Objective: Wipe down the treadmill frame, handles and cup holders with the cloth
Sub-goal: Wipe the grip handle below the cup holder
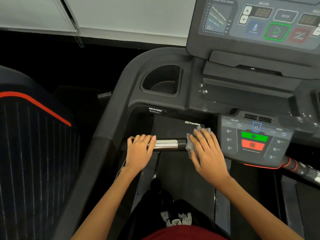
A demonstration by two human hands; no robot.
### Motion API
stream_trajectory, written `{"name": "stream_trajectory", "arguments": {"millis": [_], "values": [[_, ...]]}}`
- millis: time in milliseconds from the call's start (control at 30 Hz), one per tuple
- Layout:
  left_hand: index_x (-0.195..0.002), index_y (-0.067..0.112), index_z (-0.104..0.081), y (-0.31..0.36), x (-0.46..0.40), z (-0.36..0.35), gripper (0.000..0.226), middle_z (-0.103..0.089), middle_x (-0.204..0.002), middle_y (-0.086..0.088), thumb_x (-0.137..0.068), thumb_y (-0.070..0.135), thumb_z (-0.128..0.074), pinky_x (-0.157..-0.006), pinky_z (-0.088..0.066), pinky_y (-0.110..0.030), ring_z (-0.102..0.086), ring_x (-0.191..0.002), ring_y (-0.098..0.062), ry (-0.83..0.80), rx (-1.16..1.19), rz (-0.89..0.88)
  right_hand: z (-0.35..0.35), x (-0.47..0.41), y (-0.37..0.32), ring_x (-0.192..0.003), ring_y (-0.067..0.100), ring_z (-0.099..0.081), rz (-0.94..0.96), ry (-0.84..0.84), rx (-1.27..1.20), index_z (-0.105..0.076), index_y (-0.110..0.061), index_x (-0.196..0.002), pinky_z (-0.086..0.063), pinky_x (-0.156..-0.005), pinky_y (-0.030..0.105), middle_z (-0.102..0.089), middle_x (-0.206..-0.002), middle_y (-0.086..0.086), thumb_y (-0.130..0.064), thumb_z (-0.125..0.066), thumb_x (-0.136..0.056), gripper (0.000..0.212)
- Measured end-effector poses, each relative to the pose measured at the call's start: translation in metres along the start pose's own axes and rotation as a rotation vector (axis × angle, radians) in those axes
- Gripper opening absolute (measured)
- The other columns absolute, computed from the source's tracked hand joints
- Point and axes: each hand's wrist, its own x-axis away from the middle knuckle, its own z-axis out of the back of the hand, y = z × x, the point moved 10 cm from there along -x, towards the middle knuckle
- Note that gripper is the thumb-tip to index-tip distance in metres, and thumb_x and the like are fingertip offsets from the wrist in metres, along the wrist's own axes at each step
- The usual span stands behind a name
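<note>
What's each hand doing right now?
Left hand: curled round the handlebar, gripping it.
Right hand: fingers fairly straight, pressing the grey cloth against the handlebar's inner end.

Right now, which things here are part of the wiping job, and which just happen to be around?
Part of the job: grey cloth under the right hand; handle bar, gripped by the left hand; cup holder; treadmill frame.

Just around: control keypad, display console, neighbouring machine.
</note>
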Motion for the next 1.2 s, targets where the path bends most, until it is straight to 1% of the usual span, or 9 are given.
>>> {"name": "stream_trajectory", "arguments": {"millis": [167, 333, 533, 700, 833, 933, 1033, 1133, 1200], "values": [[-0.105, 0.018, -0.065, -0.001, 0.0, -0.001, 0.058, -0.066, -0.09, 0.004, -0.094, 0.047, -0.016, -0.094, -0.031, -0.037, -0.057, -0.086, -0.014, -0.016, 0.0, -0.008, 0.004, 0.015, 0.01, -0.142, 0.035, -0.03, 0.017, -0.034, 0.153, -0.046, -0.002, -0.14, -0.019, -0.116, 0.05, -0.041, -0.149, 0.015, -0.02, -0.038, -0.09, 0.053], [-0.108, 0.017, -0.064, 0.001, 0.0, -0.003, 0.059, -0.066, -0.092, 0.002, -0.094, 0.045, -0.014, -0.095, -0.032, -0.039, -0.058, -0.089, -0.016, -0.034, -0.025, -0.04, -0.001, 0.013, 0.013, -0.145, 0.033, -0.022, -0.113, 0.049, -0.091, -0.034, 0.003, -0.144, -0.016, -0.119, 0.046, -0.03, -0.153, 0.019, -0.002, -0.043, -0.086, 0.06], [-0.108, 0.018, -0.064, 0.002, 0.0, -0.004, 0.062, -0.065, -0.093, 0.002, -0.093, 0.047, -0.011, -0.096, -0.03, -0.039, -0.057, -0.09, -0.016, -0.05, -0.012, -0.028, -0.011, -0.012, -0.011, -0.118, 0.034, -0.052, -0.141, 0.166, -0.288, -0.061, 0.0, -0.113, -0.032, -0.108, 0.054, -0.059, -0.12, 0.017, -0.001, -0.048, -0.085, 0.031], [-0.109, 0.018, -0.062, 0.002, 0.0, -0.006, 0.061, -0.064, -0.092, 0.002, -0.094, 0.045, -0.009, -0.094, -0.032, -0.04, -0.056, -0.089, -0.018, -0.073, -0.063, -0.038, -0.018, -0.041, -0.057, -0.096, 0.027, -0.061, -0.081, 0.101, -0.298, -0.064, -0.002, -0.101, -0.034, -0.107, 0.041, -0.064, -0.098, 0.01, -0.01, -0.042, -0.088, 0.026], [-0.11, 0.018, -0.062, 0.002, 0.0, -0.009, 0.062, -0.065, -0.092, 0.0, -0.094, 0.045, -0.008, -0.094, -0.035, -0.043, -0.058, -0.089, -0.02, -0.101, -0.097, -0.047, -0.021, -0.032, -0.066, -0.122, 0.024, -0.051, 0.027, 0.02, -0.342, -0.06, -0.002, -0.121, -0.021, -0.118, 0.036, -0.06, -0.123, 0.011, -0.016, -0.046, -0.087, 0.039], [-0.111, 0.016, -0.062, 0.003, -0.001, -0.008, 0.057, -0.066, -0.095, -0.002, -0.095, 0.042, -0.013, -0.093, -0.037, -0.046, -0.06, -0.091, -0.023, -0.114, -0.101, -0.048, -0.019, -0.009, -0.059, -0.141, 0.024, -0.032, 0.201, -0.018, -0.193, -0.044, -0.004, -0.141, -0.021, -0.119, 0.043, -0.04, -0.149, 0.011, -0.008, -0.058, -0.086, 0.057], [-0.115, 0.014, -0.061, 0.004, -0.001, -0.01, 0.047, -0.067, -0.098, -0.005, -0.097, 0.035, -0.023, -0.094, -0.037, -0.048, -0.06, -0.093, -0.026, -0.136, -0.118, -0.058, -0.017, 0.011, -0.03, -0.145, 0.026, -0.024, 0.185, -0.026, 0.083, -0.034, -0.008, -0.148, -0.02, -0.117, 0.046, -0.027, -0.157, 0.01, 0.001, -0.064, -0.079, 0.076], [-0.114, 0.015, -0.062, 0.004, -0.003, -0.007, 0.067, -0.067, -0.099, -0.004, -0.091, 0.046, -0.007, -0.097, -0.034, -0.049, -0.059, -0.095, -0.025, -0.135, -0.097, -0.046, -0.014, 0.027, -0.005, -0.147, 0.025, -0.02, 0.115, -0.024, 0.367, -0.023, -0.01, -0.152, -0.012, -0.119, 0.046, -0.019, -0.159, 0.009, 0.008, -0.054, -0.076, 0.083], [-0.118, 0.017, -0.06, 0.003, -0.003, -0.01, 0.06, -0.065, -0.104, -0.004, -0.096, 0.045, -0.012, -0.101, -0.031, -0.048, -0.057, -0.1, -0.024, -0.173, -0.101, -0.029, -0.007, 0.033, 0.004, -0.146, 0.024, -0.022, 0.073, 0.001, 0.489, -0.022, -0.013, -0.152, -0.01, -0.119, 0.05, -0.02, -0.159, 0.009, 0.007, -0.042, -0.079, 0.078]]}}
